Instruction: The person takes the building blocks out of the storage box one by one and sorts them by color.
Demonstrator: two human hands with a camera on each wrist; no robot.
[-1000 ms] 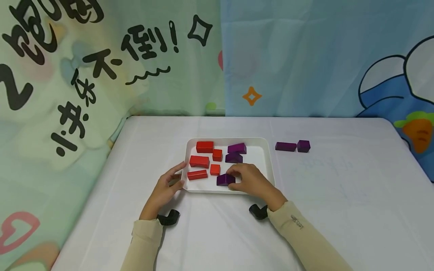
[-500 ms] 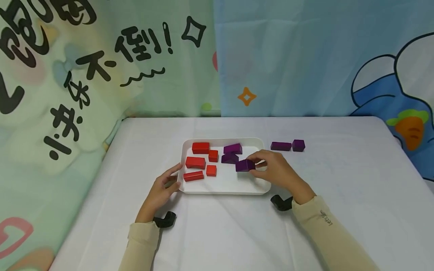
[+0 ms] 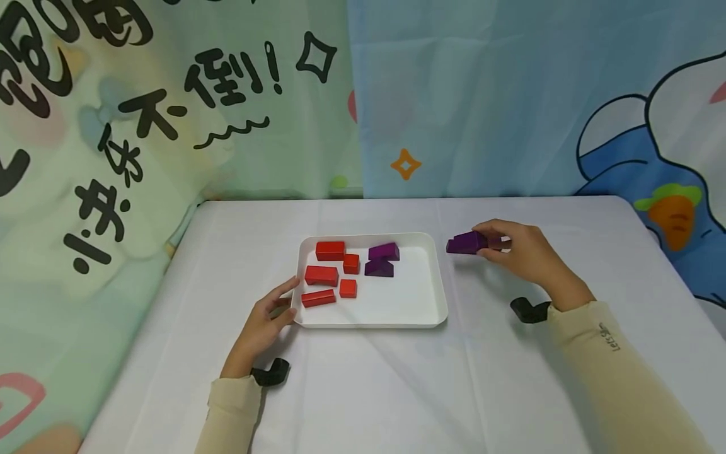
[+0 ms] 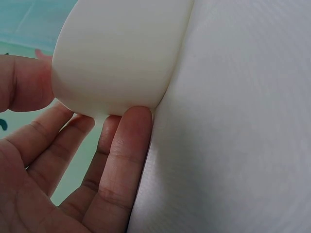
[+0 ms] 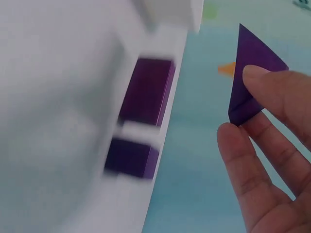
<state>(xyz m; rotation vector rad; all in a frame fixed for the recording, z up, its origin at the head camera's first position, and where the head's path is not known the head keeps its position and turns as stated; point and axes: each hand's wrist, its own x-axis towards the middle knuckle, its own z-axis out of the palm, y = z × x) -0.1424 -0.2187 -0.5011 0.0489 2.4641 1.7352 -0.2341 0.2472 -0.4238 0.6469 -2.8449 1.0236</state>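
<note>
My right hand (image 3: 518,252) pinches a purple triangular block (image 5: 250,77) between thumb and fingers, to the right of the white tray (image 3: 371,322). In the head view the held block overlaps a purple oblong block (image 5: 146,92) on the table; a shorter purple block (image 5: 129,158) beside that one is mostly hidden behind the fingers. My left hand (image 3: 263,331) holds the tray's left end, its thumb and fingertips against the outer wall (image 4: 121,58). Inside the tray stand several red blocks (image 3: 321,275) on the left and two purple blocks (image 3: 379,268) near the middle.
A white cloth covers the table (image 3: 363,391). Printed curtains (image 3: 482,113) hang along the back and left edges. A black wrist-worn device (image 3: 271,373) sits at the left wrist, and another black device (image 3: 530,310) at the right.
My right hand has carried the purple triangular block out of the tray and over to the purple blocks at the right. The left hand stays at the tray's left end.
</note>
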